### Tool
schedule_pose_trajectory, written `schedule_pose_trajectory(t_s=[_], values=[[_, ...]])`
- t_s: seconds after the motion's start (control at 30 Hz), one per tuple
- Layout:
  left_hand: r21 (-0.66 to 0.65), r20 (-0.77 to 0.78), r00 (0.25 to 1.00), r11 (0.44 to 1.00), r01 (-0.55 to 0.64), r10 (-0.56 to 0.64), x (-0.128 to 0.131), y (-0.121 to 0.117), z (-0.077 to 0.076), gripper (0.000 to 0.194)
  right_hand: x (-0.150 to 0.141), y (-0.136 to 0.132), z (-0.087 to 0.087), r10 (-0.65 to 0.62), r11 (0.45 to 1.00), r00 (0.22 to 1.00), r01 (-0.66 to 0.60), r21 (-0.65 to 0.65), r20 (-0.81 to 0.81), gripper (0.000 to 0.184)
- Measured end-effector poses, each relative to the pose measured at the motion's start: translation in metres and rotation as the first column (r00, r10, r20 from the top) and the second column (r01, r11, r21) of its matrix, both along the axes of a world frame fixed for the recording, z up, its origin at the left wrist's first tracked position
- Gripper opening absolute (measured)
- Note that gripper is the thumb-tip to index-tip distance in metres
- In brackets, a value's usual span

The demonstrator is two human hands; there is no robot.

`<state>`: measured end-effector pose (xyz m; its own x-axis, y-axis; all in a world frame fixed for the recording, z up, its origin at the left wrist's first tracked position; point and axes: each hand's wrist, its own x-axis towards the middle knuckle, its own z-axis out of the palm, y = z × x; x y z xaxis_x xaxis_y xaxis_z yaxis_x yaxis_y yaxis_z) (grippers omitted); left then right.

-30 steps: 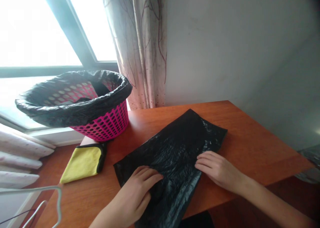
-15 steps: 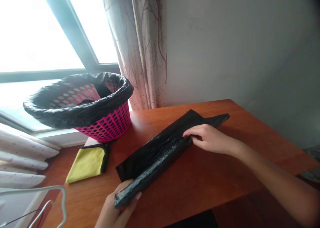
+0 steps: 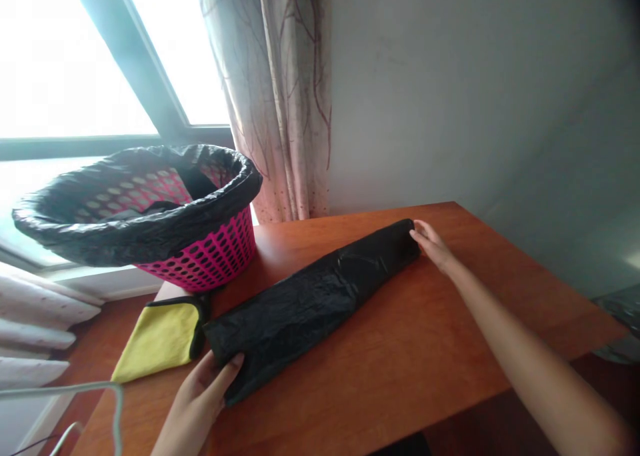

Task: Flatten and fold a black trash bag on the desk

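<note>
A black plastic bag (image 3: 310, 303), folded into a long narrow strip, lies diagonally on the wooden table (image 3: 440, 356). My left hand (image 3: 203, 393) pinches the strip's near left end, thumb on top. My right hand (image 3: 434, 244) rests at the far right end, its fingers touching the folded edge and lying mostly flat. A pink perforated basket (image 3: 210, 253), lined with another black bag (image 3: 125, 233), stands at the table's back left, apart from both hands.
A yellow cloth with a black border (image 3: 157, 339) lies left of the strip, under the basket's front. A white wire hanger (image 3: 85, 403) pokes in at the bottom left. A patterned curtain (image 3: 280, 96), a window and a grey wall stand behind the table.
The flat bag was folded lengthwise into a narrow strip. My right hand slid from the bag's middle out to its far end, while my left hand moved to the near left end.
</note>
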<state>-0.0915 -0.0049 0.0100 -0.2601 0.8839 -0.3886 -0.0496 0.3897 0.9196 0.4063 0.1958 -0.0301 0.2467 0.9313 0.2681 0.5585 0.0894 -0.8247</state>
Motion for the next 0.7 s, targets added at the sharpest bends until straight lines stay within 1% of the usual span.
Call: schedule_pose_trajectory(t_s=[0.07,0.13,0.2,0.27,0.33,0.43,0.5,0.53,0.57,0.6,0.63,0.67,0.7], values=[[0.025,-0.019,1.000,1.000,-0.012,0.012,-0.001,0.000,-0.001,0.062,-0.002,0.000,-0.015,-0.017,1.000,0.999,0.017,-0.009,0.033,0.054],[0.065,-0.083,0.996,0.997,-0.029,0.034,-0.003,-0.001,-0.003,0.066,-0.004,0.000,-0.022,-0.026,1.000,0.997,0.027,-0.004,0.070,0.053],[0.097,-0.174,0.984,0.995,-0.015,0.032,-0.004,-0.002,-0.005,0.067,-0.004,0.001,-0.024,-0.025,1.000,0.994,0.025,0.005,0.103,0.048],[0.115,-0.251,0.968,0.993,0.030,0.000,-0.005,-0.003,-0.008,0.063,-0.003,0.005,-0.025,-0.023,1.000,0.991,0.022,0.015,0.129,0.045],[0.128,-0.294,0.955,0.989,0.073,-0.032,-0.007,-0.004,-0.013,0.060,-0.002,0.009,-0.026,-0.030,0.999,0.988,0.026,0.025,0.150,0.043],[0.152,-0.322,0.946,0.985,0.083,-0.030,-0.012,-0.002,-0.021,0.062,-0.005,0.014,-0.027,-0.033,0.999,0.984,0.027,0.038,0.175,0.040],[0.168,-0.346,0.938,0.981,0.095,-0.031,-0.016,-0.002,-0.022,0.065,-0.009,0.016,-0.027,-0.030,0.999,0.981,0.022,0.044,0.193,0.037],[0.167,-0.394,0.919,0.981,0.097,-0.024,-0.017,-0.003,-0.020,0.069,-0.011,0.016,-0.027,-0.030,0.999,0.979,0.021,0.047,0.203,0.036],[0.158,-0.478,0.878,0.983,0.093,-0.006,-0.017,-0.005,-0.016,0.072,-0.013,0.016,-0.027,-0.031,0.998,0.977,0.021,0.051,0.213,0.035],[0.154,-0.591,0.806,0.985,0.073,0.032,-0.015,-0.007,-0.011,0.076,-0.015,0.016,-0.026,-0.033,0.998,0.974,0.021,0.054,0.223,0.034],[0.162,-0.712,0.698,0.986,0.050,0.081,-0.011,-0.009,-0.005,0.079,-0.017,0.016,-0.026,-0.036,0.998,0.972,0.022,0.059,0.233,0.034],[0.190,-0.814,0.565,0.981,0.039,0.135,-0.005,-0.012,0.001,0.080,-0.018,0.016,-0.026,-0.040,0.998,0.969,0.025,0.063,0.243,0.034],[0.242,-0.880,0.434,0.969,0.053,0.196,0.002,-0.014,0.006,0.078,-0.020,0.015,-0.026,-0.045,0.997,0.966,0.028,0.068,0.254,0.034]])
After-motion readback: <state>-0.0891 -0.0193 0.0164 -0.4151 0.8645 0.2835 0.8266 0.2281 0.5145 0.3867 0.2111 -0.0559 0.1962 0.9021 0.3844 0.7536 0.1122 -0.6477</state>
